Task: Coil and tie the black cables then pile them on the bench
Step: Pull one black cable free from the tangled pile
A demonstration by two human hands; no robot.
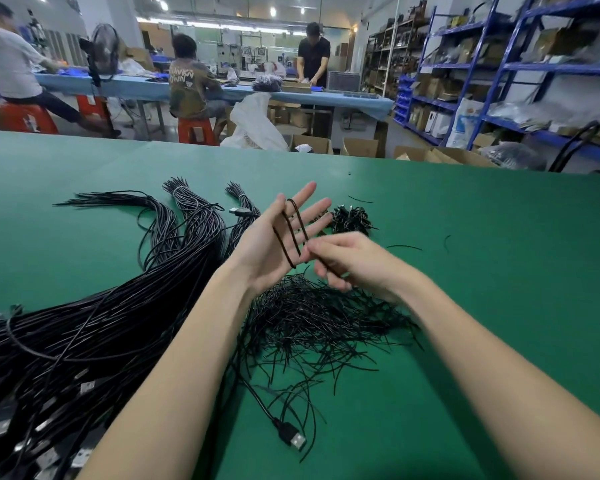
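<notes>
I am looping the cable (pixel 293 233), thin, light and limp, around my flat left hand (pixel 279 237); my right hand (pixel 347 259), at its 4 o'clock, is pinching the running strand above the tabletop (pixel 465 237).

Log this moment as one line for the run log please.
step: coiling | left hand: open, black cable looped over fingers | right hand: pinching cable | green bench: twist ties, finished pile

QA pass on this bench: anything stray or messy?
Mostly orderly. Odd bits: twist ties lie in a loose scattered heap under the hands, and a few strays sit apart on the green bench.
</notes>
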